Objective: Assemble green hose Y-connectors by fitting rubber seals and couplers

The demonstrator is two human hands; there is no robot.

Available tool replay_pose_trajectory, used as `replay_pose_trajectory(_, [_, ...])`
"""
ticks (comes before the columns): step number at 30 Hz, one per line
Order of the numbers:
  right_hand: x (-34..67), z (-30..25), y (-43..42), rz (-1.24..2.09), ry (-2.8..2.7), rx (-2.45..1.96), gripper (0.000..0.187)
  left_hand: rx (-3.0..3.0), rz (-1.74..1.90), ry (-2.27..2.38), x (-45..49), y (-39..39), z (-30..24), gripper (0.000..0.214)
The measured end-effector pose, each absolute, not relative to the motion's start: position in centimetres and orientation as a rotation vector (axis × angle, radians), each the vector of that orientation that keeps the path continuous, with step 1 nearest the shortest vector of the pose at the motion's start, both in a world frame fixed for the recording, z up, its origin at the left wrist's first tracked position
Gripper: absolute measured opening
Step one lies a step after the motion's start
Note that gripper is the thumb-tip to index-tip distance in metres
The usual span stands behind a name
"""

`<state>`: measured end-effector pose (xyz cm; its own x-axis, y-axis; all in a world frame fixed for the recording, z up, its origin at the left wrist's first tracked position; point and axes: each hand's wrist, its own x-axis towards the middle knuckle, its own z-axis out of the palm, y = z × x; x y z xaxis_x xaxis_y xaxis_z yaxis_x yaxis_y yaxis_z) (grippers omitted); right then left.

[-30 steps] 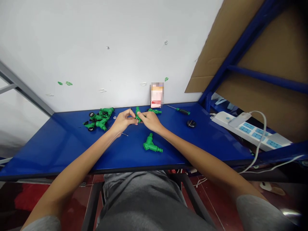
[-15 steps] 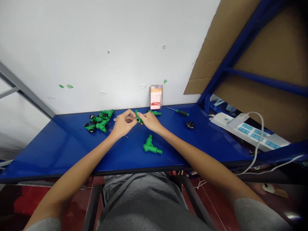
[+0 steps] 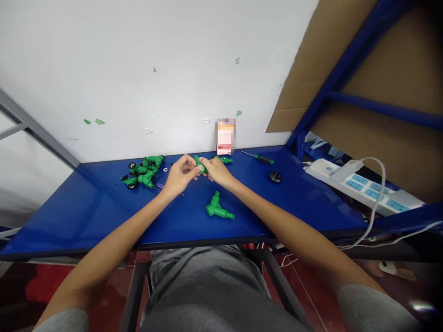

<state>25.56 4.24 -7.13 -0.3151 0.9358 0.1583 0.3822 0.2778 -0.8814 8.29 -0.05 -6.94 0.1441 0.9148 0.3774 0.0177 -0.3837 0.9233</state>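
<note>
Green fitting (image 3: 197, 160) sits directly between left hand (image 3: 177, 176) and right hand (image 3: 218, 172), pinched by both.

A green fitting (image 3: 198, 162) — pale ring (image 3: 201, 168) at its opening — tilts between left grip (image 3: 179, 175) and right grip (image 3: 218, 171), partly covered.

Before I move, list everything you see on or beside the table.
Held fitting: one, green, centre back.
Branched fitting: one, green, centre front.
Fitting pile: several overlapping, green and black, left.
Far fitting: one, green, back, partly hidden.
Ring: one, white, beside pile.
Slim item: one, purple, near pile.
Screwdriver: one, dark green, back right.
Round object: one, black, right.
Power strip: one, white, far right.
Pixelated panel: one, pinkish, back.
Table: one, blue, beneath.
Left fingers: one hand, at held fitting.
Right fingers: one hand, gripping held fitting.
</note>
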Motion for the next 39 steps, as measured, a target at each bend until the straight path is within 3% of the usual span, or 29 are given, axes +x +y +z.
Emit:
replay_pose_trajectory(5, [25.7, -7.5, 4.7, 1.007, -1.852, -1.221, 0.064, 1.610, 1.317, 0.998, 8.1, 0.2, -7.0, 0.042])
replay_pose_trajectory(12, [25.8, -7.4, 4.6, 0.947, -1.957, -1.280, 0.062, 1.832, 1.223, 1.095, 6.8, 0.5, -6.5, 0.029])
replay_pose_trajectory(20, [26.8, -6.2, 4.5, 1.075, -2.158, -1.365, 0.064, 2.719, 0.867, 1.293, 5.7, -0.4, -5.0, 0.015])
replay_pose_trajectory(26, [27.1, -6.0, 4.7, 1.255, -2.284, -1.313, 0.063, 3.015, 0.710, 1.028, 6.4, -1.1, -4.3, 0.010])
replay_pose_trajectory(30, [27.2, -6.2, 4.8, 1.305, -2.320, -1.322, 0.055, 3.081, 0.665, 0.920, 6.5, -1.1, -4.3, 0.021])
replay_pose_trajectory(34, [27.2, -6.3, 4.9, 1.297, -2.195, -1.313, 0.064, 2.990, 0.821, 0.945, 5.0, -0.5, -4.0, 0.019])
replay_pose_trajectory(39, [26.9, -6.8, 5.3, 1.356, -1.893, -1.225, 0.064, 2.741, 0.924, 1.375, 1.7, 1.6, -4.1, 0.021])
